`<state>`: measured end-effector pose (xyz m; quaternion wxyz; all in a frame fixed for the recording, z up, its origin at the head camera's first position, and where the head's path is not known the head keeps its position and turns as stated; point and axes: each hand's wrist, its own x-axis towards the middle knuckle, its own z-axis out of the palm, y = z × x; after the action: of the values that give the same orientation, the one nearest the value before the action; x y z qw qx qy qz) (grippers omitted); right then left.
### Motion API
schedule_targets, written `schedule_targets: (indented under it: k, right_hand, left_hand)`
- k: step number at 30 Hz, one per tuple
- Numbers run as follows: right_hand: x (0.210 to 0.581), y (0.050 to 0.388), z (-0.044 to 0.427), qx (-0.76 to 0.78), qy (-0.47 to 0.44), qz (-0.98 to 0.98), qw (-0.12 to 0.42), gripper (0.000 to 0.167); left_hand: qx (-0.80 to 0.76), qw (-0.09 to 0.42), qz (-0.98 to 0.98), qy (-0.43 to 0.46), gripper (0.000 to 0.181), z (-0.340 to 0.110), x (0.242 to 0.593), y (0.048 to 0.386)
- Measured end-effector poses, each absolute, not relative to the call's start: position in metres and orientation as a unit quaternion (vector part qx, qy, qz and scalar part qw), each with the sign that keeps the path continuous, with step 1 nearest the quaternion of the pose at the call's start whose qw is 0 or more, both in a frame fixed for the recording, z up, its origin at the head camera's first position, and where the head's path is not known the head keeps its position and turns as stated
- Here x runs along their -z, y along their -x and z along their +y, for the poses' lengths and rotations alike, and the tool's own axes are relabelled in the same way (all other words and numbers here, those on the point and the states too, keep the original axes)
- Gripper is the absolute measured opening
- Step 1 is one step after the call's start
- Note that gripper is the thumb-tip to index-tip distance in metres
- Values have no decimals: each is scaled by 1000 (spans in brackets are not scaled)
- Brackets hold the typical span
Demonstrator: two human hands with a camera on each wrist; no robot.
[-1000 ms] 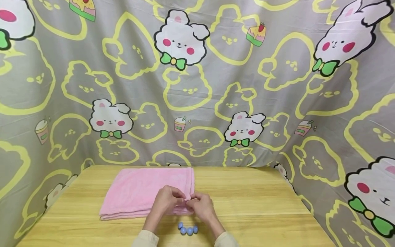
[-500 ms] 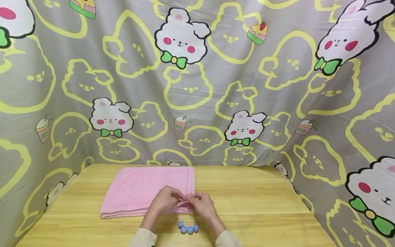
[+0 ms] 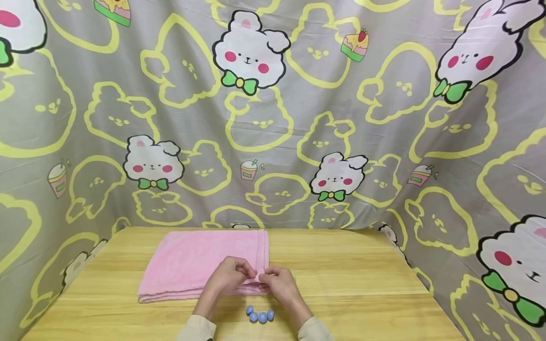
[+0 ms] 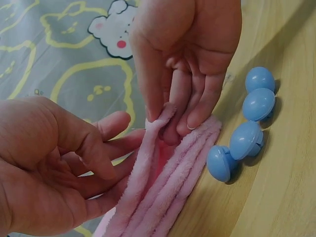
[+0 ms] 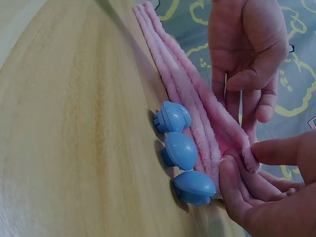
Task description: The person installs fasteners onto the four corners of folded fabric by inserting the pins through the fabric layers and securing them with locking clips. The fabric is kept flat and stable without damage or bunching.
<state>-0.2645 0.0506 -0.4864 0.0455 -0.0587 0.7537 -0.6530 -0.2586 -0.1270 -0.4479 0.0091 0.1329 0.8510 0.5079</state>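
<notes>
A folded pink plush blanket (image 3: 200, 260) lies on the table, its layered edge toward me. My right hand (image 3: 278, 283) pinches its near right corner between thumb and fingers. In the left wrist view, a thin pin-like point (image 4: 138, 129) shows beside the pinched fold. My left hand (image 3: 230, 274) is just left of that corner, its fingers loosely bent beside the cloth and thumb apart from it; I see nothing gripped in it. Several blue mushroom-shaped caps (image 4: 247, 140) stand on the table in front of the blanket, close to both hands. The fingertips behind the cloth are partly hidden.
The wooden table (image 3: 350, 270) stretches to the right of the blanket and in front of it. A grey curtain (image 3: 273, 132) printed with white rabbits and yellow outlines hangs behind the table and along both sides.
My left fingertips have drawn slightly away from the pinched corner, so a small gap shows between the hands. My right hand keeps its pinch. The blanket and blue caps stay in place.
</notes>
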Motion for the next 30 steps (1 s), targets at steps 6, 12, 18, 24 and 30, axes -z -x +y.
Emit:
schedule_targets:
  k: [6,12,18,24,30]
  right_hand:
    - [486,264,52,660,59,747,53,22]
    - [487,263,52,659,51,749,43,21]
    - [488,262,51,659,46,750,37,21]
    - [490,263,50,655,39,754,32,20]
    - [491,262,50,652,34,757,33,20]
  left_hand:
    - [-513,12,848,-134,27,-125,448,259]
    - [-514,25,846,-138,29,-126,447,259]
    - [-480,39,865,-137,32,-130,443,257]
    - [-456,39,881,-119,25,-135,436,254]
    - [-473,86,868,-123,17,-138,434,250]
